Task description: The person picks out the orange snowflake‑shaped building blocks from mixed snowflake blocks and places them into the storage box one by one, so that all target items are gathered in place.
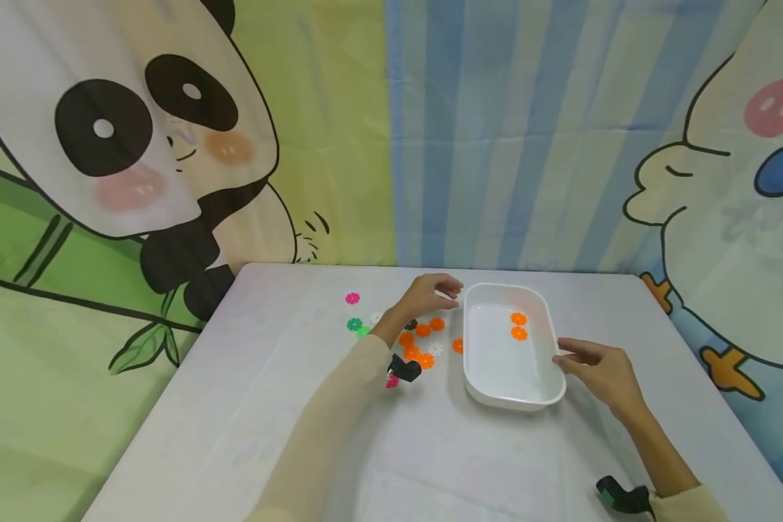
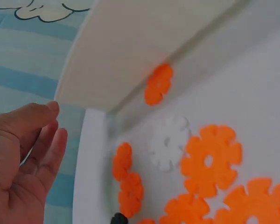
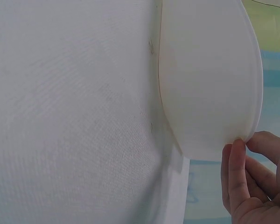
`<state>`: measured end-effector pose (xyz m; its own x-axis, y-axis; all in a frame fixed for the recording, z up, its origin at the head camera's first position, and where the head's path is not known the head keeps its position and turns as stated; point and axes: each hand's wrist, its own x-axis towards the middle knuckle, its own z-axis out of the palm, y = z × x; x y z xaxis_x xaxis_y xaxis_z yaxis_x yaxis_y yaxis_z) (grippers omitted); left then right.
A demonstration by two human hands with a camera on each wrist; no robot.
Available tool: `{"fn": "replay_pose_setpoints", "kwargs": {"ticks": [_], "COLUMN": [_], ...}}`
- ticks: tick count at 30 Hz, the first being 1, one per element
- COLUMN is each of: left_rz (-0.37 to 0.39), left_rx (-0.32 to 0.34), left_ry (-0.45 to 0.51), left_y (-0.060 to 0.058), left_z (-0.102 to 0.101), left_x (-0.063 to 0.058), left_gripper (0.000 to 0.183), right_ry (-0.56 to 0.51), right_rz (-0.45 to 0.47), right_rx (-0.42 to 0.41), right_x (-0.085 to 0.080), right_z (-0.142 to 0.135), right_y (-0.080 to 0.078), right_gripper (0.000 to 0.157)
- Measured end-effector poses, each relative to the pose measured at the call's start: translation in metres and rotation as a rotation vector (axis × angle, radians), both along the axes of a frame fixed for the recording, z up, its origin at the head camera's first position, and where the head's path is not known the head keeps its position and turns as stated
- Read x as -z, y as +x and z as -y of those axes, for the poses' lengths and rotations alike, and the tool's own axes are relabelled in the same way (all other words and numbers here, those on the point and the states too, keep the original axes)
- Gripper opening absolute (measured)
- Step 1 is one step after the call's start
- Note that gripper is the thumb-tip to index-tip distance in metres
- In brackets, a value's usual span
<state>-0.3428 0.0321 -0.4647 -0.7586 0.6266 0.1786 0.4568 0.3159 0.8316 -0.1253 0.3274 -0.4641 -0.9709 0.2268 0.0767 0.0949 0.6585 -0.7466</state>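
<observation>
Pinches one white tray (image 1: 505,377) containing two orange discs (image 1: 518,318) by its right edge with the right hand (image 1: 602,373). Holds the left hand (image 1: 429,295) loose-fingered beside the far left corner.

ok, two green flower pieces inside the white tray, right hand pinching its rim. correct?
Color's wrong: the two flower pieces inside the white tray are orange, not green, per the head view. Rest stands: right hand pinching its rim.

container (image 1: 509,370): smooth plastic | flower discs (image 2: 222,161): smooth plastic | table covering (image 3: 84,93): matt, woven-looking | backdrop (image 1: 457,181): matt cloth
</observation>
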Motion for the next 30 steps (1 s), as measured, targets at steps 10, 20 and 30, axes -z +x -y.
{"fn": "replay_pose_setpoints", "kwargs": {"ticks": [10,20,30], "left_rz": [0.017,-0.034,-0.048], "left_rx": [0.07,0.139,0.121], "left_ry": [-0.247,-0.341,-0.39], "left_y": [0.006,0.004,0.002], "left_z": [0.022,0.028,0.029], "left_x": [0.023,0.021,0.018], "left_gripper": [0.037,0.028,0.025], "right_ry": [-0.01,-0.003,0.0], "right_rz": [-0.012,-0.016,-0.034], "right_rx": [0.016,0.014,-0.001], "right_x": [0.002,0.001,0.003], "right_z": [-0.001,-0.001,-0.002], "right_y": [0.002,0.001,-0.001], "right_gripper": [0.059,0.058,0.057]}}
